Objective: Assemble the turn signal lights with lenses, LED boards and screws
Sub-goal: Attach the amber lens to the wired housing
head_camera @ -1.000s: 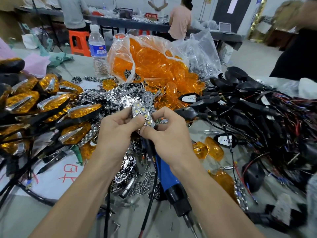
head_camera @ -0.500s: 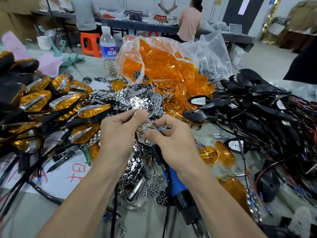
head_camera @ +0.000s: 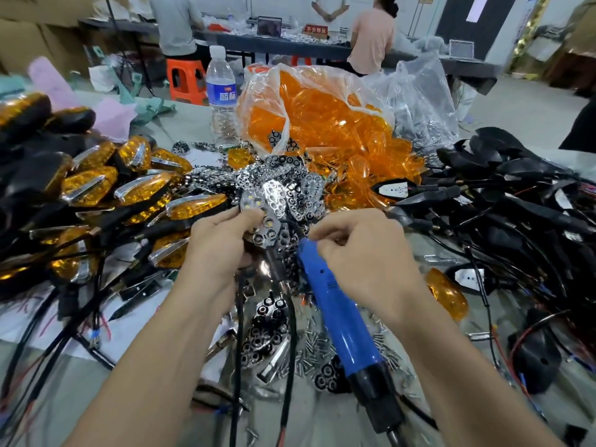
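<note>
My left hand [head_camera: 219, 250] pinches a chrome LED board [head_camera: 258, 211] with lit-looking white LEDs, held above the parts pile. To its right, my right hand [head_camera: 364, 253] has thumb and fingertips pinched together on what looks like a thin wire from the board. A blue electric screwdriver [head_camera: 335, 304] lies on the table under my right hand, untouched. Loose screws [head_camera: 322, 346] lie scattered beside it. An open plastic bag of orange lenses [head_camera: 322, 108] stands behind the hands.
Assembled amber lights [head_camera: 138, 191] are heaped at the left. Black housings with tangled wires [head_camera: 516, 204] fill the right. A chrome reflector pile [head_camera: 290, 185] lies in the middle, a water bottle [head_camera: 221, 91] behind it, a loose lens [head_camera: 448, 295] near right. People stand at a far table.
My hands have drawn apart: the left keeps the LED board and tilts it left, the right has slid off the board to the right. The view tilted down slightly.
</note>
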Available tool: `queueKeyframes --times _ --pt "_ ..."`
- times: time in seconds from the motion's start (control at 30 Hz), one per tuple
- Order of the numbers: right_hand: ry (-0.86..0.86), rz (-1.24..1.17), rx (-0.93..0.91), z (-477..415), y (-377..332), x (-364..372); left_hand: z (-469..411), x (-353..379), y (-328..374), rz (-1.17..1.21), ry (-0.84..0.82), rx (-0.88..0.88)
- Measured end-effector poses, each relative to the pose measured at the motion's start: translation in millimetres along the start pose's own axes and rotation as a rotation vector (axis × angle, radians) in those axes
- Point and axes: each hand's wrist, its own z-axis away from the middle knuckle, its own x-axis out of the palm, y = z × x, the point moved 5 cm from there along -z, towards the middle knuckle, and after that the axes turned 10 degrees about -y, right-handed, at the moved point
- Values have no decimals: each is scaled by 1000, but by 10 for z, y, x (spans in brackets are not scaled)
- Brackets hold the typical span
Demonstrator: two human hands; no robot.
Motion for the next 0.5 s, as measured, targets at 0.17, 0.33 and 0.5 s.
queueKeyframes --times 0.17,0.33,0.5 --pt "-80 144 170 31 278 -144 26 97 -41 -8 -92 -43" --pt "-158 295 296 213 650 -377 109 272 -74 -25 -161 -28" --pt "-284 451 398 421 948 -499 163 380 -94 -33 -196 -2"
